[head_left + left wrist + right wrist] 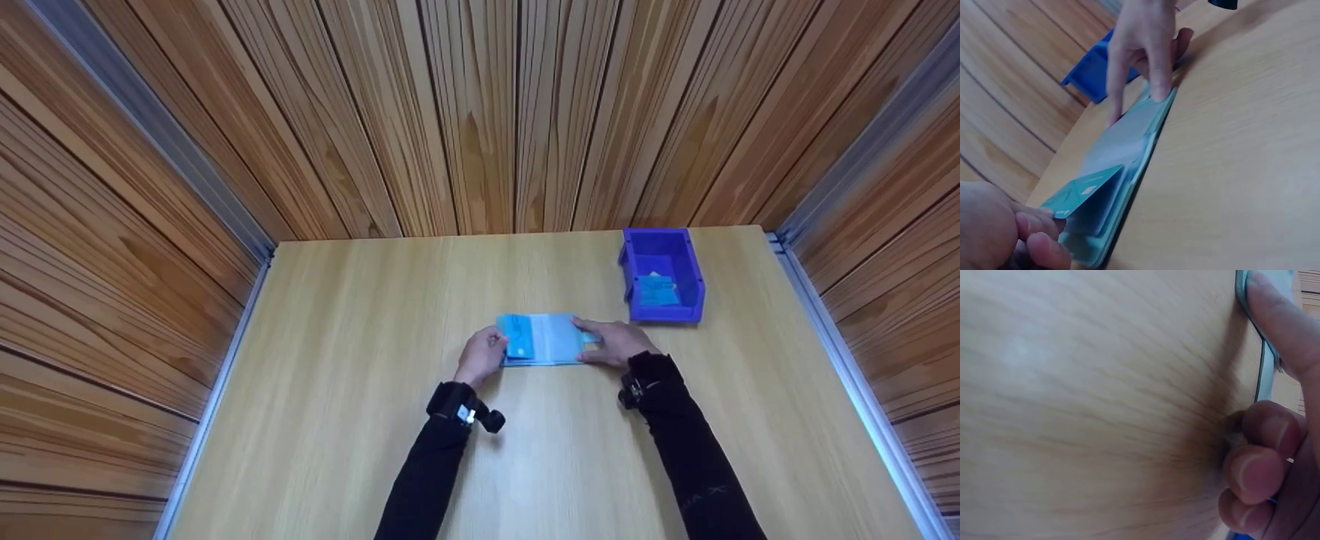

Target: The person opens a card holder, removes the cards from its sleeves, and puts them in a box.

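Note:
A light-blue card wallet (pixel 559 339) lies unfolded on the table between the hands. My left hand (pixel 481 356) pinches a teal bank card (pixel 1082 192) with a chip at the wallet's left side. In the left wrist view that card tilts up, apart from the wallet's inner face at its near end. My right hand (pixel 619 343) rests at the wallet's right end, thumb and index finger straight and spread, pressing on it. Its other fingers (pixel 1255 472) curl in beside the wallet in the right wrist view.
A purple-blue bin (pixel 664 315) stands at the table's back right, behind the right hand, with light-blue items (pixel 658 291) inside. Wood-panelled walls (pixel 480 120) rise behind and on both sides of the pale wooden table (pixel 360 315).

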Action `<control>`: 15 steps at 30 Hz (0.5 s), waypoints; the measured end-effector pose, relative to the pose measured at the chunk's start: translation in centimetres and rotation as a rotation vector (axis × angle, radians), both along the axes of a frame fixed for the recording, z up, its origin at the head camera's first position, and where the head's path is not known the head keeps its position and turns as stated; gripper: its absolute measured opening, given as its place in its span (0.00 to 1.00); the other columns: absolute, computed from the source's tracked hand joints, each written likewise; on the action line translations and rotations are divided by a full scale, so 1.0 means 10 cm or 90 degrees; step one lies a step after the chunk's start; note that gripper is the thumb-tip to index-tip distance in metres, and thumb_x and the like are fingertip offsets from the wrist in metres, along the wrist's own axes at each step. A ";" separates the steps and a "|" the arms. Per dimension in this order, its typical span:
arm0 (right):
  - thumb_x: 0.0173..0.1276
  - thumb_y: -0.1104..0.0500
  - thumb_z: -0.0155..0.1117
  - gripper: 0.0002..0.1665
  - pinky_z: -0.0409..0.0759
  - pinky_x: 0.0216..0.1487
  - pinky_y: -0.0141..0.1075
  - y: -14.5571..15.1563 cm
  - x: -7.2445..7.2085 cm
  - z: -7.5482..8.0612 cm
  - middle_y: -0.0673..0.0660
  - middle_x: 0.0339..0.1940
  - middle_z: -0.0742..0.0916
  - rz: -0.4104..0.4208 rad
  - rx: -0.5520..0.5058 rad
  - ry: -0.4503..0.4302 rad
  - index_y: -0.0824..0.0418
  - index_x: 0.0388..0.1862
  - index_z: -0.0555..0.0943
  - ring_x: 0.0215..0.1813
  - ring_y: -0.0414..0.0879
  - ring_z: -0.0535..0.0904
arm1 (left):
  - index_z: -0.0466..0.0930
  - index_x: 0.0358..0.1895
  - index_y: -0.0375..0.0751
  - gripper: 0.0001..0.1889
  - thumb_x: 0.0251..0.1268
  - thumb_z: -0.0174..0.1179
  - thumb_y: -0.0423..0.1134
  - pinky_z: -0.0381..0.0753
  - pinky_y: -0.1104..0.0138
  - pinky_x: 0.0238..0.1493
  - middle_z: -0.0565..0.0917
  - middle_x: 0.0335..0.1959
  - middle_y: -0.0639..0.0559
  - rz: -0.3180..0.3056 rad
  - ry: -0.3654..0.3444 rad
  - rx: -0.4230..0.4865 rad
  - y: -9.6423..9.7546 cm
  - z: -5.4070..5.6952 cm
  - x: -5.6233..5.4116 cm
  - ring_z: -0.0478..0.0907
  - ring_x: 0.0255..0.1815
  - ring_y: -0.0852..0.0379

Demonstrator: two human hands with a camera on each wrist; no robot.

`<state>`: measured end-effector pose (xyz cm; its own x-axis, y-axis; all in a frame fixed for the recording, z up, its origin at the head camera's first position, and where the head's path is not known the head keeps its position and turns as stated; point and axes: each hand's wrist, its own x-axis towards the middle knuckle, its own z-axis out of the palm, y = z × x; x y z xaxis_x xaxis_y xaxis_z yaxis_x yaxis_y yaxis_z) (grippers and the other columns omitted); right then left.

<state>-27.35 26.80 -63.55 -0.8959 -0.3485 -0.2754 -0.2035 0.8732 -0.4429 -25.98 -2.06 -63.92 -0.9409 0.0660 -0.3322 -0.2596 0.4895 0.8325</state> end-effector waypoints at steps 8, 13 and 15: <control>0.64 0.40 0.75 0.50 0.69 0.73 0.59 -0.01 0.01 0.00 0.64 0.75 0.75 -0.021 0.005 -0.015 0.44 0.82 0.64 0.74 0.65 0.72 | 0.77 0.38 0.43 0.08 0.81 0.53 0.38 0.69 0.69 0.26 0.74 0.28 0.57 0.021 0.001 0.063 -0.11 -0.02 -0.01 0.71 0.26 0.60; 0.66 0.40 0.74 0.50 0.70 0.72 0.60 -0.03 0.02 0.02 0.68 0.75 0.75 -0.012 0.007 -0.013 0.47 0.82 0.64 0.73 0.66 0.73 | 0.76 0.38 0.43 0.08 0.81 0.52 0.38 0.67 0.69 0.24 0.73 0.25 0.57 0.003 0.010 0.069 -0.12 -0.03 -0.01 0.70 0.23 0.60; 0.66 0.39 0.73 0.50 0.69 0.72 0.60 -0.03 0.03 0.03 0.67 0.75 0.75 -0.011 0.003 -0.017 0.47 0.82 0.64 0.74 0.66 0.73 | 0.77 0.39 0.42 0.08 0.81 0.52 0.38 0.68 0.69 0.24 0.73 0.24 0.57 0.001 0.016 0.066 -0.12 -0.02 -0.01 0.70 0.24 0.60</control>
